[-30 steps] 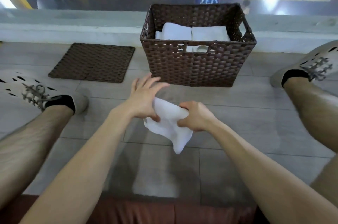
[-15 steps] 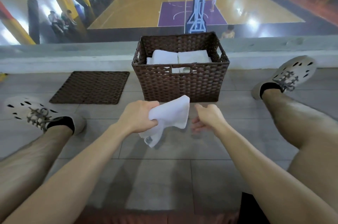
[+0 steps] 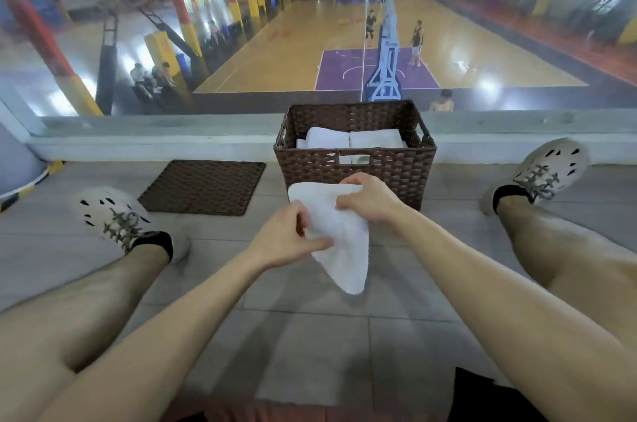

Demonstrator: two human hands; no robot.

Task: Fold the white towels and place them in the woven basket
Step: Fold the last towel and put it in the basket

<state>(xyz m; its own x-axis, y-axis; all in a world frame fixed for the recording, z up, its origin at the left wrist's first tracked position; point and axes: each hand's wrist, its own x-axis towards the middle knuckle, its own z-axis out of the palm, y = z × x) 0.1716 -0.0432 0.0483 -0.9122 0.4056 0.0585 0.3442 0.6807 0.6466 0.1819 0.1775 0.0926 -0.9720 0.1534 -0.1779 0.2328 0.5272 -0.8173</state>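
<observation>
Head view: our left hand (image 3: 286, 236) and right hand (image 3: 371, 198) both pinch a white towel (image 3: 342, 244) in mid-air. Woven basket (image 3: 386, 176) at twelve o'clock holds folded towels (image 3: 355, 140).

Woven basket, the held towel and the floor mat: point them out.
woven basket (image 3: 310, 169): head view, front wall.
held towel (image 3: 344, 249): head view, hanging lower part.
floor mat (image 3: 203, 187): head view, centre.

Beige perforated shoes (image 3: 98, 209), grey laces (image 3: 120, 226), black socks (image 3: 157, 243), black shorts (image 3: 482, 397).
</observation>
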